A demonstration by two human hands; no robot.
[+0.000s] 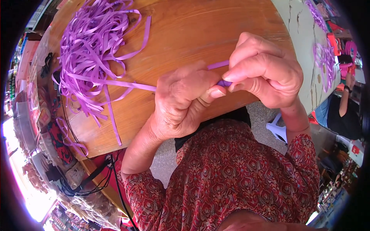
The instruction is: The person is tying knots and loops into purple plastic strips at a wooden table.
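Observation:
Both my hands meet above the near edge of the wooden table, each in a pinch. Between the fingertips sits a small dark-purple piece [224,83], perhaps a knot or fold in the ribbon; its exact form is mostly hidden. My left hand [183,96] is closed on a purple ribbon [143,87] that runs left to the heap. My right hand [269,69] pinches the same small piece from the other side, and a short stretch of ribbon shows behind the fingers. A large tangled heap of purple ribbons [94,50] lies at the table's far left.
The wooden table [192,23] spreads ahead, with a pale surface [295,15] at its right carrying more purple ribbons [323,61]. Black cables [111,165] hang at the left edge near plastic bags. A white stool [276,129] stands lower right; another person [343,107] is at far right.

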